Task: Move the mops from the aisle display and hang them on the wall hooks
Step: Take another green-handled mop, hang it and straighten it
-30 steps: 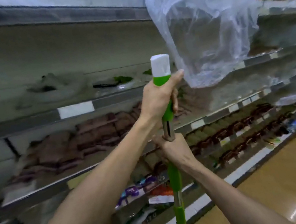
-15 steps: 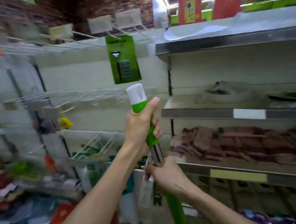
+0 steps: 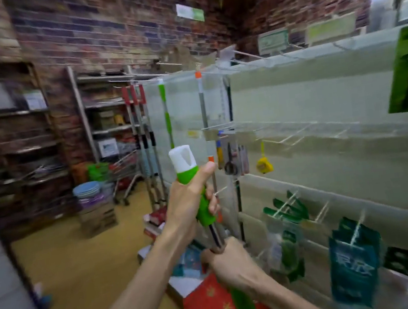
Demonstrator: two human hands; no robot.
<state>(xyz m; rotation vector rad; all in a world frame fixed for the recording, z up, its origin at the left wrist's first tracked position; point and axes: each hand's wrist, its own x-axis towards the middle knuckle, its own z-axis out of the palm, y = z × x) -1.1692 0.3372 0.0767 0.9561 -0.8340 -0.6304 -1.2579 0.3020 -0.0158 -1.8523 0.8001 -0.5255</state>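
I hold a mop upright in front of me by its handle (image 3: 186, 168), green with a white cap on top and a metal shaft below. My left hand (image 3: 188, 204) grips the green grip near the top. My right hand (image 3: 231, 264) grips the shaft lower down. The mop's head is out of view below the frame. Ahead, several mops hang on the white wall panel: three with red handles (image 3: 140, 126), one green (image 3: 165, 112) and one with an orange-tipped pole (image 3: 202, 101).
Wire hooks (image 3: 249, 55) run along the top of the white panel (image 3: 320, 89) on my right, which carries packaged goods (image 3: 354, 264) and a yellow tape measure (image 3: 264, 165). A red box (image 3: 215, 308) lies below. A shopping cart (image 3: 126, 171) and stacked basins (image 3: 87, 190) stand ahead.
My view has swung left from the stocked shelves to the aisle end with the hanging mops. Both hands keep the same grip on the handle.
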